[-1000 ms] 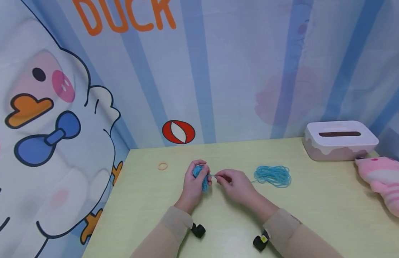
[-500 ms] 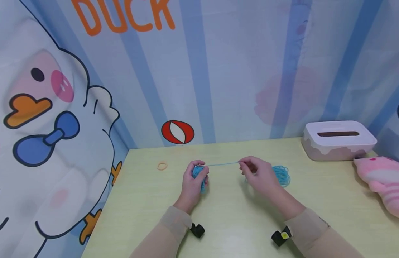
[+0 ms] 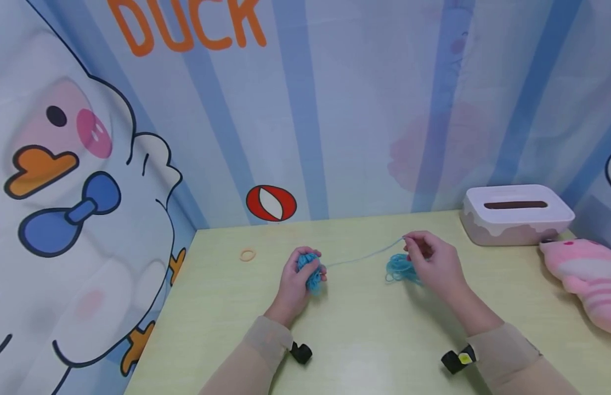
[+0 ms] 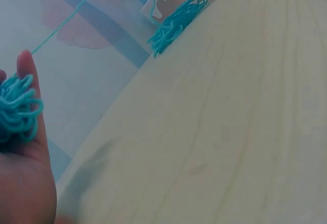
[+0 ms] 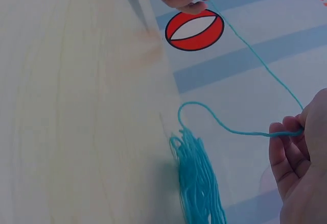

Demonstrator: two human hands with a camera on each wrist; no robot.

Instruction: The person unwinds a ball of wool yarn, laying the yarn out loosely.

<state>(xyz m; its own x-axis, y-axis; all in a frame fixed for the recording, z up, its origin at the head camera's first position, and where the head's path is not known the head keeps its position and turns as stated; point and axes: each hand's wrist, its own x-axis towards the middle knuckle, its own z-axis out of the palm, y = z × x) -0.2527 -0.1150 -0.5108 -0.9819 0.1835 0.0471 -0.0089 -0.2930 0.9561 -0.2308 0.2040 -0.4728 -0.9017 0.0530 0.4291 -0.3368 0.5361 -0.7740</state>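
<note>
My left hand [image 3: 294, 282] grips a bundle of blue yarn [image 3: 310, 272], its loops showing past the fingers in the left wrist view. From that bundle a single strand [image 3: 367, 255] runs to the right with a slight sag. My right hand [image 3: 437, 269] pinches this strand between thumb and fingers, raised above the table. Below it lies a loose skein of the same blue yarn [image 3: 400, 267], partly hidden by the hand in the head view. In the right wrist view a curved length of yarn [image 5: 230, 129] links the skein [image 5: 196, 183] to my right fingers.
A small pale ring [image 3: 247, 254] lies on the table [image 3: 226, 329] left of my left hand. At the back right stands a tissue box [image 3: 518, 219], with a pink plush toy [image 3: 582, 280] in front of it. A printed curtain [image 3: 355, 109] hangs behind the table.
My right hand has moved right and slightly away from me, lengthening the strand between the hands. The strand was taut half a second ago and now sags. My left hand has stayed almost in place.
</note>
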